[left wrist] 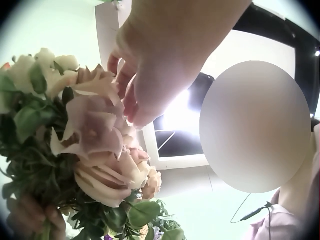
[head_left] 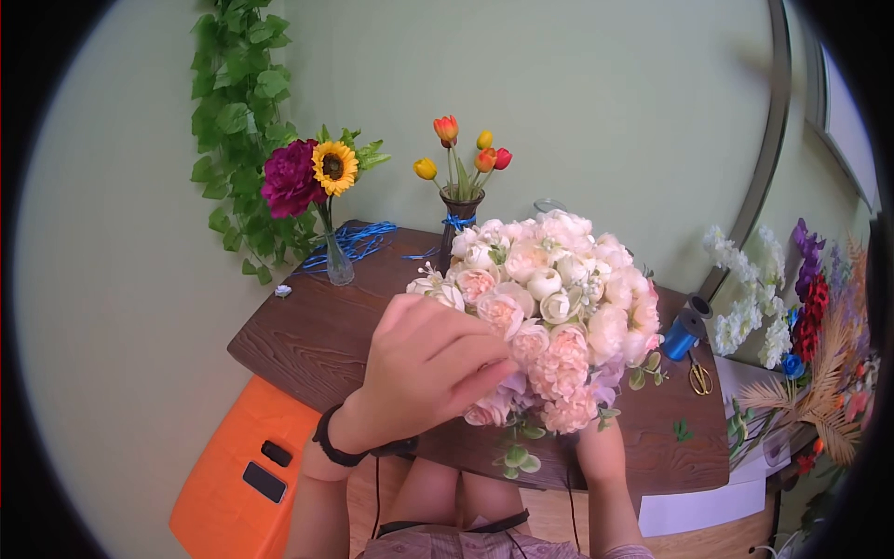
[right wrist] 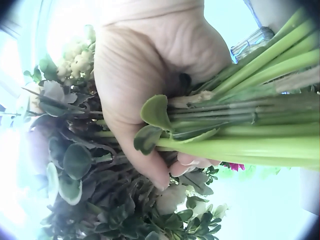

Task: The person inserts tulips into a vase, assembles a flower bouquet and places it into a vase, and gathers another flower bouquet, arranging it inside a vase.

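Observation:
A large bouquet (head_left: pixel 559 317) of cream, white and pink artificial flowers stands over the table, heads upward. My right hand (head_left: pixel 601 452) grips its stems from below. In the right wrist view, thumb and fingers of that hand (right wrist: pixel 145 90) wrap round the bundle of green stems (right wrist: pixel 250 135). My left hand (head_left: pixel 424 368) is at the bouquet's near left side, its fingers loosely bent over the blooms. In the left wrist view, its fingertips are right at the pale petals beside a mauve flower (left wrist: pixel 92 127). Round green leaves (head_left: pixel 517 456) hang beneath the blooms.
On the dark wooden table (head_left: pixel 307 321) stand a glass vase (head_left: pixel 340 261) with a sunflower and a dark vase (head_left: pixel 456 233) of tulips. Blue ribbon (head_left: pixel 358 242) lies behind. Blue spool (head_left: pixel 684 334) and gold-handled scissors (head_left: pixel 700 378) lie right. Two phones (head_left: pixel 264 482) rest on an orange surface (head_left: pixel 219 475).

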A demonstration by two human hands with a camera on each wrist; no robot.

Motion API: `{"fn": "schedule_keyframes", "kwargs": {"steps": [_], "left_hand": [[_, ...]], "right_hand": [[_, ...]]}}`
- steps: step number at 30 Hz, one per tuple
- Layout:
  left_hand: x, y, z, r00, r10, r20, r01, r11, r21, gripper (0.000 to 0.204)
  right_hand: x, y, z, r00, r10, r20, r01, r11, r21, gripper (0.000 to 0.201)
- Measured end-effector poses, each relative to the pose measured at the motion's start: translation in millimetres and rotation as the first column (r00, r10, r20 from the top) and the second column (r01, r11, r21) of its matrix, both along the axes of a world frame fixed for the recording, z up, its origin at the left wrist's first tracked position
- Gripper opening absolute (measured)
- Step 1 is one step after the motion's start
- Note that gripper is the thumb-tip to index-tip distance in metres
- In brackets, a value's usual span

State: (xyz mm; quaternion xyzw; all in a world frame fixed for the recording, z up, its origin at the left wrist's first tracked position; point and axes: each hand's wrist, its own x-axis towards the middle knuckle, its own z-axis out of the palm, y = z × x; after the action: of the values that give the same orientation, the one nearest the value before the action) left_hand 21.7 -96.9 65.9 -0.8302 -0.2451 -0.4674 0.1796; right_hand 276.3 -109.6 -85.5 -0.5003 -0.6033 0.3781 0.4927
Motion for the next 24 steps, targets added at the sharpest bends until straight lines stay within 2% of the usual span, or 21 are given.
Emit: {"fn": "schedule_keyframes", "kwargs": {"steps": [2, 6, 8, 13, 15, 18, 20, 22, 24], "left_hand": [[-3, 0, -4, 0.989, -0.012, 0.145, 0.014, 1.000, -0.009, 0.019], [-5, -3, -8, 0.989, -0.032, 0.145, 0.034, 0.999, -0.016, 0.023], [-1, -4, -5, 0.992, -0.090, 0.089, 0.091, 0.996, -0.007, 0.026], [2, -1, -14, 0.991, -0.074, 0.111, 0.078, 0.996, -0.039, 0.030], [3, 0, -21, 0.992, -0.038, 0.120, 0.036, 0.999, 0.023, 0.031], [13, 0, -33, 0.988, -0.054, 0.145, 0.043, 0.996, 0.075, 0.031], [16, 1, -41, 0.993, -0.061, 0.100, 0.053, 0.995, 0.079, 0.027], [20, 2, -50, 0.991, -0.132, 0.026, 0.130, 0.989, 0.070, 0.024], [21, 3, -58, 0.987, -0.152, 0.041, 0.148, 0.984, 0.097, 0.021]], "right_hand": [[-1, -1, 0, 1.000, -0.015, 0.015, 0.015, 1.000, 0.010, 0.034], [-2, -2, 2, 0.998, -0.042, 0.039, 0.041, 0.999, 0.026, 0.034], [-3, -3, 2, 0.997, -0.054, 0.052, 0.053, 0.998, 0.031, 0.034], [-5, -5, 6, 0.992, -0.088, 0.086, 0.084, 0.995, 0.049, 0.034], [-5, -6, 6, 0.990, -0.104, 0.096, 0.098, 0.993, 0.060, 0.034], [-7, -4, 10, 0.985, -0.129, 0.111, 0.121, 0.990, 0.075, 0.034], [-7, -5, 12, 0.981, -0.148, 0.123, 0.138, 0.987, 0.083, 0.035], [-5, -7, 13, 0.976, -0.167, 0.138, 0.155, 0.984, 0.091, 0.035], [-5, -6, 15, 0.972, -0.185, 0.148, 0.171, 0.980, 0.102, 0.035]]}}
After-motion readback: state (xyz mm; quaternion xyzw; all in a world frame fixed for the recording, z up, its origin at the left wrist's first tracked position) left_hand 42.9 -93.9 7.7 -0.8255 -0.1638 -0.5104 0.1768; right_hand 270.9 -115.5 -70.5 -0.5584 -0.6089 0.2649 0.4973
